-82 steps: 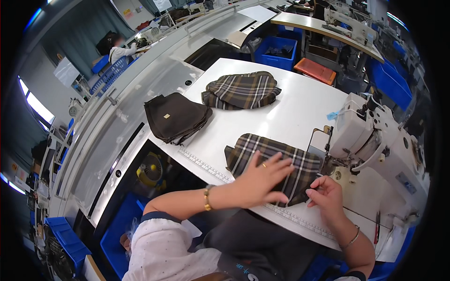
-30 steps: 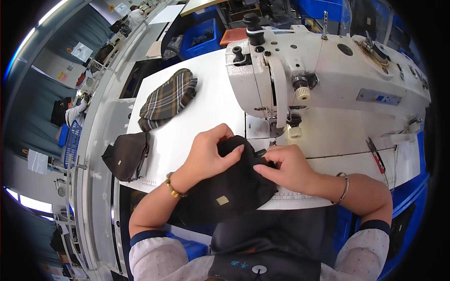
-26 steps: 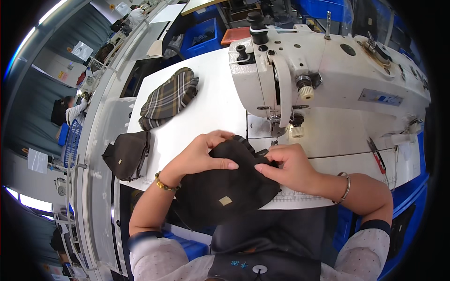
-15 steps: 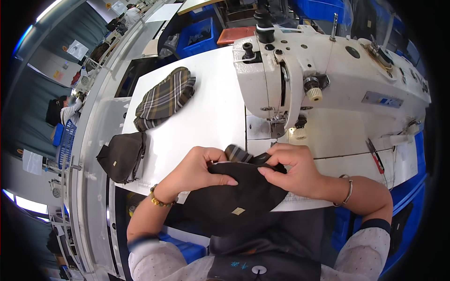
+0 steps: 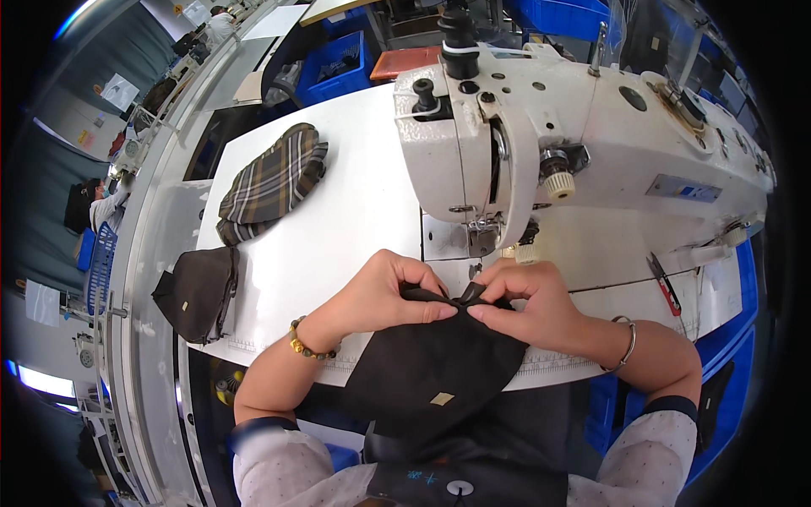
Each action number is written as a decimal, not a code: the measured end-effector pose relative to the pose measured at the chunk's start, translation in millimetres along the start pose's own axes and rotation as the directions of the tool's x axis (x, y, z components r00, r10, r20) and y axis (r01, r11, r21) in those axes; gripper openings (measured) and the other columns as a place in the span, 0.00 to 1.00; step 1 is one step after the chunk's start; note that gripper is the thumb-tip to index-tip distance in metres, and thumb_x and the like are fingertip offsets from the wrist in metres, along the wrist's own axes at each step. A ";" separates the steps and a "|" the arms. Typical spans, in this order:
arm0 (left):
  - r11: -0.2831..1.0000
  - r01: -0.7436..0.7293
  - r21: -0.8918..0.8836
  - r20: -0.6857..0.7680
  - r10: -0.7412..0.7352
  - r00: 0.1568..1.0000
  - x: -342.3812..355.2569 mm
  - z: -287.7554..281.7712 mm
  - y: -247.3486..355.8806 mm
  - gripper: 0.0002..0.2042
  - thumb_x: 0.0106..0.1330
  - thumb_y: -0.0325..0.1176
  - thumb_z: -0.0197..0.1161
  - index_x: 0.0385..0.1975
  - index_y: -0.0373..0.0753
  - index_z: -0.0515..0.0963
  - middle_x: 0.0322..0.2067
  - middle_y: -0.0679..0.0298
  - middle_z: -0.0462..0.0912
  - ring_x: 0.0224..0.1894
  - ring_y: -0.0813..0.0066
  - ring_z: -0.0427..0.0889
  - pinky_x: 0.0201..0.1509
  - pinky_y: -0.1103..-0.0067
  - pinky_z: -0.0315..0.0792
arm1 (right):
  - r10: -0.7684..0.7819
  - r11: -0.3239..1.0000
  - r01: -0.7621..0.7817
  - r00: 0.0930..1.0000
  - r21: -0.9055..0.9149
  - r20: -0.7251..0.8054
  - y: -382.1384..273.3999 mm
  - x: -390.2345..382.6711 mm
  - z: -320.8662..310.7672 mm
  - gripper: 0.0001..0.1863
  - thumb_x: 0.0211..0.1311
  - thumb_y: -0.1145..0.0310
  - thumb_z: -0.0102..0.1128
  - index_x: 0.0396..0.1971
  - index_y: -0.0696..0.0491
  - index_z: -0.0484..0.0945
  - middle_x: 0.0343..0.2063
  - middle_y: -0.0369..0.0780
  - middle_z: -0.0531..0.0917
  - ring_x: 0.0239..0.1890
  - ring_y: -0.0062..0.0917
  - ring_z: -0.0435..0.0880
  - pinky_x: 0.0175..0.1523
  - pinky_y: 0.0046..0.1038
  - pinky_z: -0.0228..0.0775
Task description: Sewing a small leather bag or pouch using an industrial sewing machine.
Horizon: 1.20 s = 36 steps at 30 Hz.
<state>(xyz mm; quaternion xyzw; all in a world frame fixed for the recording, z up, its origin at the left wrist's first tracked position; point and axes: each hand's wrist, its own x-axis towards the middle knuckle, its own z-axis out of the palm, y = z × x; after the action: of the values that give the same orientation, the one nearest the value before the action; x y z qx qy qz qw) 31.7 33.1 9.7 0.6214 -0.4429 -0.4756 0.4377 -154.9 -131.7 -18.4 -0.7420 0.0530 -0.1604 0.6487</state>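
Two hands (image 5: pixel 384 294), dark cloth (image 5: pixel 422 359) pinched between

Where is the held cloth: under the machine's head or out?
Out: left hand and right hand pinch the cloth in front of the machine's head.

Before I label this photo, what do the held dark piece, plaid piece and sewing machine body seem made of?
Dark piece: matte fabric, from its folds; fibre unclear. Plaid piece: matte fabric, probably woven, given crossing stripes. Sewing machine body: probably painted metal, glossy with highlights.
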 end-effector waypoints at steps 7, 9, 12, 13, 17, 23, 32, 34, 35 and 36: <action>0.999 -0.051 0.011 -0.034 0.051 0.998 -4.2 3.9 1.8 0.05 0.58 0.26 0.75 0.29 0.32 0.85 0.28 0.66 0.87 0.31 0.86 0.80 0.38 0.86 0.74 | -0.014 1.000 0.014 1.000 0.009 0.007 -2.0 -4.2 -2.9 0.08 0.54 0.76 0.72 0.23 0.61 0.81 0.28 0.37 0.84 0.27 0.14 0.78 0.31 0.18 0.68; 0.998 -0.056 -0.001 -0.037 0.056 0.998 -4.6 4.3 2.2 0.05 0.58 0.26 0.75 0.28 0.32 0.85 0.29 0.66 0.88 0.31 0.86 0.81 0.39 0.85 0.74 | -0.019 1.000 0.019 1.000 0.005 0.004 -2.0 -4.3 -2.1 0.08 0.54 0.76 0.72 0.23 0.61 0.81 0.28 0.37 0.84 0.27 0.14 0.78 0.31 0.18 0.68; 0.999 -0.041 -0.018 -0.018 0.041 0.999 -5.1 4.4 2.3 0.05 0.58 0.25 0.74 0.27 0.32 0.85 0.30 0.65 0.88 0.32 0.85 0.81 0.40 0.85 0.74 | -0.015 0.999 0.015 1.000 0.035 0.005 -0.7 -4.7 -0.4 0.10 0.52 0.77 0.74 0.22 0.59 0.78 0.28 0.37 0.82 0.26 0.13 0.74 0.30 0.18 0.63; 0.998 -0.050 -0.023 -0.018 0.049 0.999 -5.1 4.6 2.5 0.05 0.57 0.25 0.74 0.28 0.32 0.84 0.29 0.65 0.88 0.32 0.85 0.81 0.40 0.85 0.75 | -0.017 0.999 0.017 1.000 0.041 0.004 -0.2 -4.7 0.0 0.10 0.53 0.78 0.74 0.22 0.59 0.77 0.28 0.37 0.82 0.26 0.13 0.74 0.30 0.18 0.63; 1.000 -0.032 0.000 0.019 0.032 0.999 -5.9 5.3 5.4 0.05 0.57 0.24 0.74 0.30 0.32 0.84 0.32 0.64 0.87 0.35 0.84 0.82 0.42 0.85 0.75 | 0.055 0.993 -0.056 0.998 0.105 0.011 1.2 -6.1 1.6 0.10 0.56 0.76 0.72 0.22 0.60 0.78 0.25 0.33 0.82 0.26 0.11 0.77 0.29 0.17 0.68; 0.997 -0.071 0.043 0.031 0.070 0.997 -6.9 13.7 8.5 0.05 0.58 0.22 0.74 0.31 0.34 0.84 0.32 0.67 0.85 0.38 0.81 0.81 0.43 0.83 0.73 | 0.104 0.990 -0.109 0.992 0.084 0.065 0.2 -7.7 4.1 0.09 0.57 0.76 0.72 0.23 0.58 0.78 0.24 0.31 0.81 0.25 0.09 0.75 0.29 0.16 0.68; 0.982 -0.129 0.141 0.026 0.127 0.992 -6.9 13.3 4.1 0.05 0.58 0.25 0.74 0.32 0.35 0.85 0.30 0.66 0.84 0.35 0.79 0.81 0.43 0.82 0.71 | 0.043 0.996 -0.044 0.999 0.072 0.020 -2.1 -7.4 5.7 0.07 0.59 0.77 0.70 0.26 0.58 0.79 0.23 0.31 0.82 0.25 0.08 0.77 0.30 0.15 0.70; 0.983 -0.120 0.136 0.027 0.117 0.993 -7.2 13.3 4.0 0.04 0.58 0.25 0.74 0.31 0.35 0.85 0.29 0.66 0.84 0.35 0.79 0.81 0.43 0.82 0.71 | 0.079 0.990 -0.083 0.996 0.114 0.033 -2.4 -7.6 5.3 0.07 0.59 0.77 0.70 0.26 0.58 0.79 0.23 0.31 0.83 0.25 0.08 0.77 0.30 0.15 0.70; 0.985 -0.111 0.131 0.028 0.108 0.994 -7.2 13.2 4.1 0.04 0.58 0.25 0.74 0.31 0.35 0.85 0.29 0.66 0.84 0.35 0.79 0.81 0.43 0.82 0.71 | 0.131 0.983 -0.135 0.991 0.123 0.041 -2.5 -7.7 5.0 0.07 0.59 0.77 0.70 0.26 0.58 0.79 0.24 0.32 0.83 0.26 0.08 0.78 0.30 0.15 0.70; 0.985 -0.111 0.131 0.027 0.108 0.994 -7.1 12.9 4.3 0.04 0.58 0.25 0.74 0.31 0.35 0.85 0.29 0.66 0.84 0.35 0.79 0.81 0.43 0.82 0.71 | 0.114 0.983 -0.119 0.993 0.140 0.043 -2.7 -7.7 4.8 0.07 0.59 0.77 0.70 0.26 0.58 0.79 0.24 0.32 0.83 0.26 0.08 0.78 0.30 0.15 0.70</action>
<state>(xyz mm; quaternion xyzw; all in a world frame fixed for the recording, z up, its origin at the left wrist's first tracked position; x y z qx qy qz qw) 17.4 37.4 13.2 0.6191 -0.5112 -0.4266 0.4165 -161.0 -124.6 -17.6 -0.6921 0.0737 -0.1127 0.7092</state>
